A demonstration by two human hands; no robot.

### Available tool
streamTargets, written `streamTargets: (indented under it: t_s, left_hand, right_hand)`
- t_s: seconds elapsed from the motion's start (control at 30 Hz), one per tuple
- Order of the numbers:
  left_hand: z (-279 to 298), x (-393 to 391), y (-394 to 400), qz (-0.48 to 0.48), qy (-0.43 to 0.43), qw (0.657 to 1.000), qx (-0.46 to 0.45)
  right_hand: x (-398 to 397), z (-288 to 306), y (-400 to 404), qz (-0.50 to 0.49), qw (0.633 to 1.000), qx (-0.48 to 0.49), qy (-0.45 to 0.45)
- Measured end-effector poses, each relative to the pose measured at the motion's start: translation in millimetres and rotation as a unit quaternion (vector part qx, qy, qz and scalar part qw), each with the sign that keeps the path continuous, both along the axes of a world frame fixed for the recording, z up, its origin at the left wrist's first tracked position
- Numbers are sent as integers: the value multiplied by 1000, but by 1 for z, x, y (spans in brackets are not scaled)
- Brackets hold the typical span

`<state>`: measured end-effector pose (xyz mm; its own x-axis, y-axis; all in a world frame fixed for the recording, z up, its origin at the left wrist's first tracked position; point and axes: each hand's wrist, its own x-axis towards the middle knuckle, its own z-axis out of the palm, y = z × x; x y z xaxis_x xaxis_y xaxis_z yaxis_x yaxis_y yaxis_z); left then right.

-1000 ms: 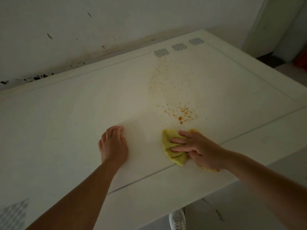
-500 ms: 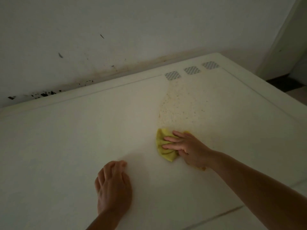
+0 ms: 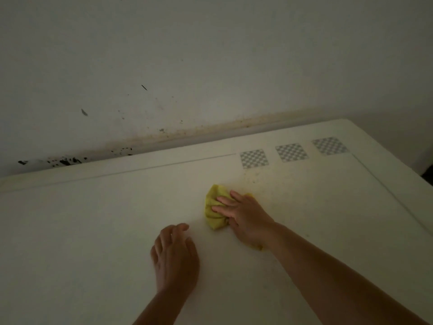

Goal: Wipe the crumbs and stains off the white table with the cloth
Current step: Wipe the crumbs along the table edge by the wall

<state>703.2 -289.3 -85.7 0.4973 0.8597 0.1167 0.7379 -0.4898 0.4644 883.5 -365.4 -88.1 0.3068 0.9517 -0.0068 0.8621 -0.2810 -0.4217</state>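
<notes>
My right hand (image 3: 243, 216) presses flat on a bunched yellow cloth (image 3: 214, 207) on the white table (image 3: 93, 219), a little right of centre. A faint yellowish stain with fine specks (image 3: 269, 184) spreads just beyond and right of the cloth, up toward the checkered squares. No orange crumbs show. My left hand (image 3: 174, 256) rests palm-down on the table, nearer to me and left of the cloth, fingers apart and holding nothing.
Three grey checkered squares (image 3: 291, 152) mark the table's far edge. A white wall (image 3: 187, 66) with black marks (image 3: 65, 160) and a brownish line along its base runs right behind the table. The table's right edge (image 3: 398, 202) falls off at the right.
My right hand has pushed the cloth away from me over the orange crumbs and into the stain. The crumbs are no longer visible. My view has tilted up toward the wall.
</notes>
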Motion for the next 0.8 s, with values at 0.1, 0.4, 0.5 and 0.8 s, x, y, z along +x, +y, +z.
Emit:
streamTargets:
  t_s: [0.1,0.4,0.5,0.8]
  left_hand:
    - [-3,25,8,57,14,998,3]
    - [-10,30,13,68,19,996,59]
    - [-11,30,14,70,23,996,58]
    - [-15,32,14,73,23,994,82]
  right_hand:
    - [38,-1,15,-2,1000,1,-1]
    - [109,-2,55,-57,997,-21,-40]
    - [116,-6,65,-75,996,-25,-37]
    - [117,-2,94,-76,994,-64,-47]
